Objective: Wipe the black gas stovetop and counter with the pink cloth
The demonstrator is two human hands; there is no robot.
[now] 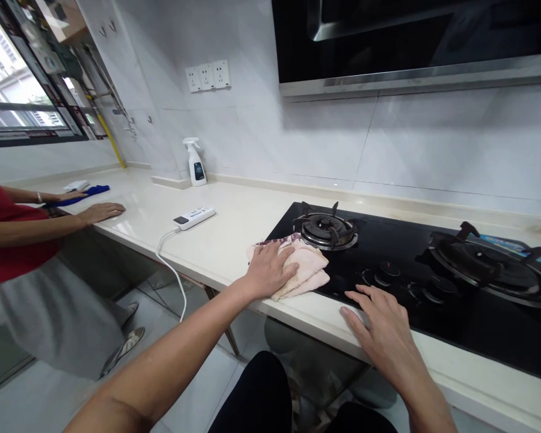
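My left hand (270, 270) lies on a folded pale pink cloth (309, 267), fingers curled over it, at the left edge of the black glass gas hob (437, 325). My right hand (379, 328) rests flat with fingers spread on the hob's front edge and the cream counter (234, 234), just below the control knobs (388, 273). The small left burner (327, 228) sits right behind the cloth. A larger burner (491, 264) stands to the right.
Another person in a red top stands at the left, one hand (101, 211) flat on the counter, the other on a blue cloth (83, 193). A white power strip (193, 218) with a hanging cable, a spray bottle (196, 163), wall sockets (207, 76) and a range hood (415, 42) are around.
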